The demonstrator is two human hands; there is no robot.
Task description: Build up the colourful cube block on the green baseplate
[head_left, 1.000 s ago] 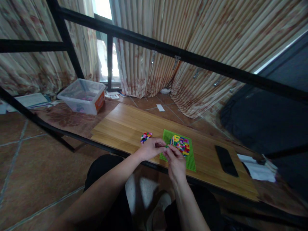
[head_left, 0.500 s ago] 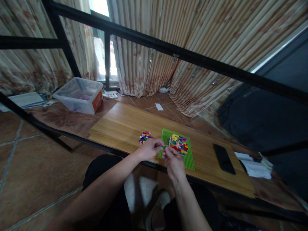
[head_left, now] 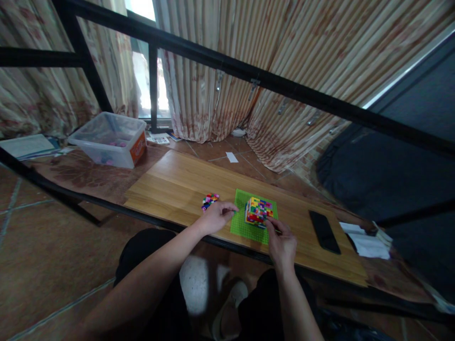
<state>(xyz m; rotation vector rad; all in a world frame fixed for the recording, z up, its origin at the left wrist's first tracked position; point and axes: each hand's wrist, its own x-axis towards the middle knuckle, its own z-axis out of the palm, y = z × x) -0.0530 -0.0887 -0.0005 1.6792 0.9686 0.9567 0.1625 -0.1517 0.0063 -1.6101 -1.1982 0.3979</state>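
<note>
My left hand [head_left: 217,219] is closed in a pinch at the left edge of a green studded baseplate [head_left: 241,231]. A tiny dark green toy brick seems to show at its fingertips. On the plate stands a block of many-coloured toy bricks [head_left: 259,211], layered into a box shape. At the block's front right corner, my right hand [head_left: 283,240] has thumb and forefinger drawn together, touching or nearly touching it. Whether they pinch a separate brick is too small to tell. A pile of loose toy bricks [head_left: 209,201] lies just beyond my left hand, partly hidden by it.
The wooden board [head_left: 170,182] carries a black phone [head_left: 324,232] on the right. A clear plastic bin [head_left: 110,142] with some pieces inside stands at the far left. Black metal bars [head_left: 199,56] cross in front and above. White papers [head_left: 368,241] lie at the right.
My hands have come apart from their meeting over the plate's left part. The right hand has moved right to the block's corner; the left stays near the plate's left edge.
</note>
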